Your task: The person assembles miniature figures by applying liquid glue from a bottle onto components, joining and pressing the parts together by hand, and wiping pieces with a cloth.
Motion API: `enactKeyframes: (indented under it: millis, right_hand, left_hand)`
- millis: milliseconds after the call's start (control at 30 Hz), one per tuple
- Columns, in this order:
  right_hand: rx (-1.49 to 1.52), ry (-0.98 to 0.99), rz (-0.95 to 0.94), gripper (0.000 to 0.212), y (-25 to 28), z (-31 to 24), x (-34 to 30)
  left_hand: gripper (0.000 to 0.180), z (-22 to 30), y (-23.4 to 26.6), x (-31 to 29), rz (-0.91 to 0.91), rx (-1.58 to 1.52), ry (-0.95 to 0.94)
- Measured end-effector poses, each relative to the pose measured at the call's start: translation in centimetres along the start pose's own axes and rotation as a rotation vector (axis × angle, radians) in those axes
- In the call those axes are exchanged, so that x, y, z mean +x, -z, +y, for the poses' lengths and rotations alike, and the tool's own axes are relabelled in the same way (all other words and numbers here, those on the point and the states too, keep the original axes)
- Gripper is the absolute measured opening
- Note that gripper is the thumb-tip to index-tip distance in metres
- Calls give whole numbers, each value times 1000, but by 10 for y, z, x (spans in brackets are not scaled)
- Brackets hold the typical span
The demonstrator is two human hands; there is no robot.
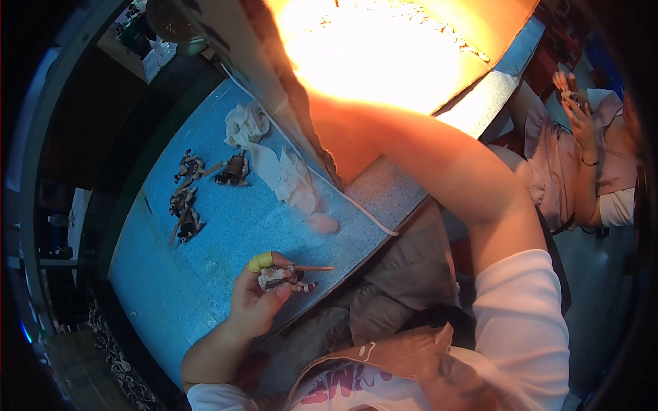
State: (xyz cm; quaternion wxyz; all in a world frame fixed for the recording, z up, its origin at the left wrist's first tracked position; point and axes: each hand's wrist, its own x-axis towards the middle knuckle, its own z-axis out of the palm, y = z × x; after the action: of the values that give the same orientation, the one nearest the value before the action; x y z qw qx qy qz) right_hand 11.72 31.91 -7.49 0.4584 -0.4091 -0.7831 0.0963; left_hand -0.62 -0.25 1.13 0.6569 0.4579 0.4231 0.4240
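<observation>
My left hand [255,305], with yellow tape round a finger, pinches a small painted figurine [276,277] over the table's near edge. A thin wooden stick [317,268] juts out to the right beside the figurine. My right forearm [418,147] reaches up into an open cardboard box [301,113]. Strong glare inside washes out my right hand, so its fingers and anything in them are hidden. Several similar dark and pale figurines [183,201] lie on the blue table [164,274] at the left, some with sticks.
Crumpled white tissue [291,181] and a small pinkish lump [322,223] lie beside the box. A white cord [363,214] runs along the box's side. Many small pieces fill a container [116,356] at the lower left. Another person [582,151] sits at the right, hands raised together.
</observation>
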Motion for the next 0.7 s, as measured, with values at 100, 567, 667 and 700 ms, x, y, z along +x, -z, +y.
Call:
enactKeyframes:
  millis: [100, 567, 667, 700]
  right_hand:
    - [-163, 53, -425, 36, 32, -27, 25]
    - [-670, -136, -320, 23, 178, 24, -34]
    - [-262, -133, -159, 21, 188, 4, -41]
    - [204, -90, -8, 21, 198, -13, -51]
  left_hand:
    - [32, -2, 12, -8, 17, -4, 6]
    - [30, 3, -5, -6, -73, -15, -25]
    - [30, 4, -12, -8, -86, -36, -35]
    - [30, 3, -11, -10, -59, -51, -37]
